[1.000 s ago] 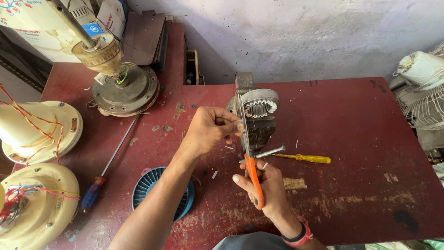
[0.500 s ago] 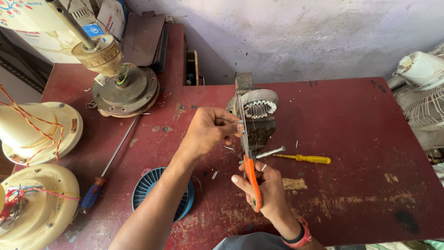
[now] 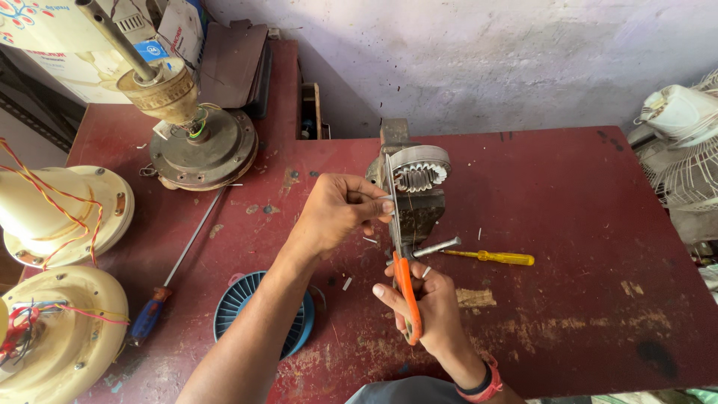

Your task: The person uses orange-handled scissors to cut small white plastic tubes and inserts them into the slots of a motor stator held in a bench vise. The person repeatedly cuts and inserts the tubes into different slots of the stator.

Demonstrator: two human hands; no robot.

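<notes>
Nothing much has shifted since a moment ago: both hands stay at the vise [image 3: 415,196], only the right thumb has edged a little along the orange handle. Round about on the red bench [image 3: 568,224] lie a yellow screwdriver [image 3: 495,257] just right of the vise's steel handle, a long blue-handled screwdriver [image 3: 173,274] to the left, a blue fan grille [image 3: 258,318] partly hidden under the left forearm, and a grey fan motor [image 3: 200,146] on its rod at the back. Two cream fan covers [image 3: 60,217] with red and yellow wires sit at the left edge. Left hand [image 3: 336,213] reaches in palm down, its fingertips pressed together, pinching something thin at the vise jaws that I cannot make out. Right hand [image 3: 426,310] comes up from below, fingers curled round the handles of the scissors [image 3: 398,247], blades pointing up beside the vise. Cardboard boxes [image 3: 52,37], white with blue and red patches, stand in the far left corner
</notes>
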